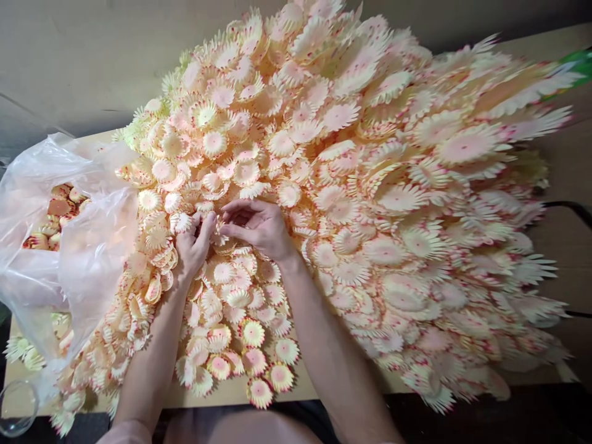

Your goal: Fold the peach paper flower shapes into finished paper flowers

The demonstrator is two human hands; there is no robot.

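A heap of pale cream and pink flower-shaped discs point(340, 206) with fringed, red-tipped edges surrounds both hands. My left hand point(195, 243) is curled, its thumb raised, around a small flower-shaped disc that mostly hides behind the fingers. Close on its right, my right hand point(261, 228) bends its thumb and fingers inward in a pinch at the same small pale piece point(220, 232). Its outline is hard to make out between the fingertips. Several loose discs with stronger red edges point(253, 361) lie below, between my forearms.
At the left, a clear plastic bag point(92, 246) holds several cupped, red-edged flower pieces point(62, 213). A transparent round container point(18, 407) stands at the lower left corner. The tabletop's front edge point(208, 404) shows near my lap. A dark cable point(571, 209) runs at the right.
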